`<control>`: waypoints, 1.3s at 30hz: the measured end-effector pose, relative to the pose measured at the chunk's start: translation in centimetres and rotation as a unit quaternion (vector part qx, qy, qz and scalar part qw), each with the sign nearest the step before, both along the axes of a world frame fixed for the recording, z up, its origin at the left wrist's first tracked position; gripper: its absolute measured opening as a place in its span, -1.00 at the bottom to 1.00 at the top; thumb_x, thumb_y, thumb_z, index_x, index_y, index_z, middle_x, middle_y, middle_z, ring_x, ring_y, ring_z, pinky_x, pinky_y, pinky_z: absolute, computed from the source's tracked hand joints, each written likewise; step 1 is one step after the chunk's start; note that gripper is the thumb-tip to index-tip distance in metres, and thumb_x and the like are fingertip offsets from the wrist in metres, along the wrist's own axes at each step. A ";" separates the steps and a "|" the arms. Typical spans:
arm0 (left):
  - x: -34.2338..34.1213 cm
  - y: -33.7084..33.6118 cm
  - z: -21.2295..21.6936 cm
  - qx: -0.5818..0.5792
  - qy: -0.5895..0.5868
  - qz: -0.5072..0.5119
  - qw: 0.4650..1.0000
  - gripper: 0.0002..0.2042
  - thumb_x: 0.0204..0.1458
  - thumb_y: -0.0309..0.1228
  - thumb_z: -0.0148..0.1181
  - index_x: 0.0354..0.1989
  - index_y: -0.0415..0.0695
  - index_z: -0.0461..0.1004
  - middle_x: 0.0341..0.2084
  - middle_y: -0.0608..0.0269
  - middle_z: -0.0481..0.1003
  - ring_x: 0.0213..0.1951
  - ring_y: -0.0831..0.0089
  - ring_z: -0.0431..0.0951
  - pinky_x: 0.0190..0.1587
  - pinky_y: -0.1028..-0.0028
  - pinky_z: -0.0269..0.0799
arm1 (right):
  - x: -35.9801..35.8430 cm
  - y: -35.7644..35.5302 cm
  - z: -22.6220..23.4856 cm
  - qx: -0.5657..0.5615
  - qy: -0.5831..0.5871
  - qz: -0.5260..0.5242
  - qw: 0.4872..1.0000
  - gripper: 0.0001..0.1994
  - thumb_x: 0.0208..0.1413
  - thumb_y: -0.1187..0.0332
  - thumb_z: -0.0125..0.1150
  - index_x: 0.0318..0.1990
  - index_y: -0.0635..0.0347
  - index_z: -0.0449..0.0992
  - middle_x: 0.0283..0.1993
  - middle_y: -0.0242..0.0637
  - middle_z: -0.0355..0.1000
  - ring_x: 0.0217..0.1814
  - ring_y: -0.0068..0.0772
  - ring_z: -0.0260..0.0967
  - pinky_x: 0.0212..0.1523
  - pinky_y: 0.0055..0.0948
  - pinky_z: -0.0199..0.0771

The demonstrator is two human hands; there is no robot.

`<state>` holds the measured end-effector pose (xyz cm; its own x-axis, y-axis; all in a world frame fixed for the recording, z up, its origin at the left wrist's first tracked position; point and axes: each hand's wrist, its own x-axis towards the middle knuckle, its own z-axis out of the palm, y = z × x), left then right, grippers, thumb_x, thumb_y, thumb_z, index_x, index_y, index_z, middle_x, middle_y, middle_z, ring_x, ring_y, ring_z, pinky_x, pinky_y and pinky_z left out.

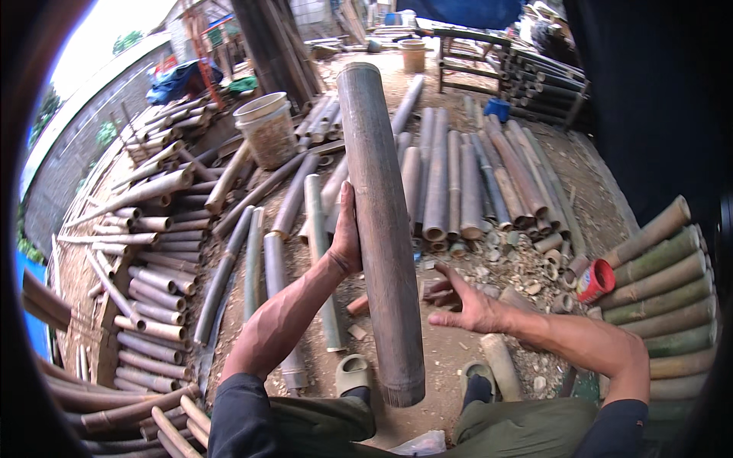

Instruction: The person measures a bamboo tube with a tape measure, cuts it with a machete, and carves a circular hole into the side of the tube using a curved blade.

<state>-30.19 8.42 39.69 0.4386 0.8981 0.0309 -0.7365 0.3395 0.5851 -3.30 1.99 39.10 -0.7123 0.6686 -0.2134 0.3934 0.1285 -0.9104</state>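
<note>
A thick grey-brown bamboo pole stands nearly upright in front of me, its top tilted slightly to the left. My left hand grips it from the left side around its middle; most of the fingers are hidden behind it. To the right of the pole, my right hand is held in the air with fingers spread and nothing in them. A gap shows between that hand and the pole. The pole's lower end hangs between my two sandals.
Cut bamboo lengths lie in a row ahead, with wood chips at their near ends. More bamboo is stacked at the left and right. A dirty white bucket stands far left; a red container lies at right.
</note>
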 end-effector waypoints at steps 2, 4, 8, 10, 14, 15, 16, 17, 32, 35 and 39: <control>5.5 0.8 0.2 -0.032 0.028 0.006 0.999 -0.09 0.01 0.48 -0.30 0.16 -0.17 0.33 -0.13 -0.09 0.51 -0.15 0.10 0.58 -0.06 0.11 0.54 | 3.5 0.7 0.0 -0.039 0.056 -0.076 0.995 0.21 -0.11 -0.23 0.39 0.41 0.42 -0.26 0.22 0.25 0.21 0.26 0.03 0.26 0.26 -0.13 0.30; 10.0 1.6 -1.6 -0.054 0.042 0.000 0.998 -0.08 0.06 0.47 -0.40 0.19 -0.18 0.33 -0.10 -0.08 0.51 -0.14 0.15 0.58 -0.01 0.19 0.53 | 5.5 0.7 -1.5 -0.081 0.113 -0.100 0.985 0.19 -0.11 -0.19 0.42 0.41 0.41 -0.22 0.23 0.20 0.21 0.27 -0.01 0.24 0.31 -0.16 0.23; 17.0 0.1 -8.4 0.011 0.379 0.153 0.912 -0.32 0.17 0.20 -0.06 0.13 -0.24 0.39 -0.10 -0.01 0.53 -0.08 0.18 0.56 -0.04 0.32 0.49 | 5.2 -2.9 -8.5 -0.094 0.236 -0.267 0.930 -0.12 -0.12 0.09 0.48 0.28 0.31 0.12 0.05 -0.16 0.34 0.14 -0.26 0.29 0.21 -0.23 0.29; 16.5 -1.7 -15.1 0.147 0.503 0.240 0.817 -0.41 0.12 0.04 0.17 0.10 -0.25 0.41 -0.08 -0.03 0.52 -0.06 0.13 0.52 0.00 0.26 0.43 | 6.1 -4.2 -13.1 -0.120 0.270 -0.341 0.893 -0.23 -0.14 0.18 0.45 0.21 0.29 0.20 0.01 -0.24 0.34 0.06 -0.35 0.32 0.13 -0.29 0.35; 0.6 -5.8 -25.8 0.079 0.798 0.422 0.423 -0.41 -0.26 -0.10 0.49 -0.14 -0.27 0.43 -0.21 -0.06 0.44 -0.06 0.03 0.41 0.01 0.14 0.32 | 7.9 -5.9 -22.0 -0.194 0.315 -0.442 0.817 -0.36 -0.15 0.20 0.35 0.12 0.26 0.31 -0.08 -0.29 0.38 -0.11 -0.38 0.38 -0.02 -0.39 0.42; -3.8 -8.0 -27.7 -0.051 0.889 0.354 0.285 -0.29 -0.35 -0.02 0.53 -0.11 -0.26 0.38 -0.20 -0.01 0.42 -0.10 0.07 0.41 -0.02 0.14 0.32 | 8.8 -5.8 -23.5 -0.232 0.305 -0.446 0.809 -0.38 -0.14 0.16 0.34 0.09 0.26 0.33 -0.11 -0.28 0.39 -0.14 -0.37 0.38 -0.04 -0.39 0.43; -9.3 -10.6 -30.5 -0.167 0.929 0.261 0.205 -0.17 -0.43 0.08 0.55 -0.04 -0.21 0.32 -0.15 0.03 0.41 -0.10 0.11 0.43 -0.03 0.14 0.37 | 8.8 -5.4 -23.8 -0.289 0.315 -0.423 0.799 -0.40 -0.13 0.12 0.31 0.06 0.26 0.35 -0.14 -0.27 0.41 -0.15 -0.34 0.40 -0.07 -0.36 0.46; -10.7 -12.0 -32.0 -0.326 0.899 0.226 0.188 -0.09 -0.44 0.13 0.55 0.04 -0.17 0.26 -0.08 0.05 0.39 -0.06 0.09 0.46 -0.02 0.15 0.45 | 9.7 -5.2 -24.7 -0.317 0.307 -0.435 0.785 -0.43 -0.11 0.07 0.28 0.02 0.25 0.38 -0.21 -0.26 0.44 -0.21 -0.31 0.43 -0.16 -0.33 0.49; -0.4 -12.9 -27.3 -0.204 0.148 0.294 0.922 -0.06 -0.24 0.09 0.32 0.19 -0.40 0.14 -0.23 -0.24 0.48 -0.25 0.01 0.60 -0.18 0.08 0.65 | 16.8 -4.1 -32.6 -0.413 0.302 -0.400 0.760 -0.26 -0.03 -0.17 0.22 0.11 0.32 0.34 -0.07 -0.02 0.49 -0.08 -0.19 0.50 -0.09 -0.19 0.56; 2.3 -14.2 -27.4 -0.205 0.145 0.213 0.944 -0.10 -0.29 0.02 0.30 0.18 -0.42 0.21 -0.12 -0.26 0.46 -0.15 -0.09 0.57 -0.11 0.02 0.61 | 17.2 -4.7 -33.1 -0.432 0.298 -0.403 0.750 -0.36 -0.08 -0.08 0.31 0.01 0.26 0.39 -0.17 -0.09 0.50 -0.18 -0.22 0.50 -0.12 -0.19 0.55; 11.1 -13.4 -27.3 -0.135 0.287 0.098 0.943 -0.20 -0.19 -0.17 0.44 0.19 -0.32 0.21 -0.10 -0.01 0.46 -0.10 0.21 0.54 -0.01 0.26 0.52 | 18.0 -6.1 -33.9 -0.455 0.305 -0.403 0.733 -0.43 -0.10 0.00 0.31 -0.03 0.23 0.42 -0.24 -0.15 0.49 -0.25 -0.24 0.48 -0.15 -0.16 0.54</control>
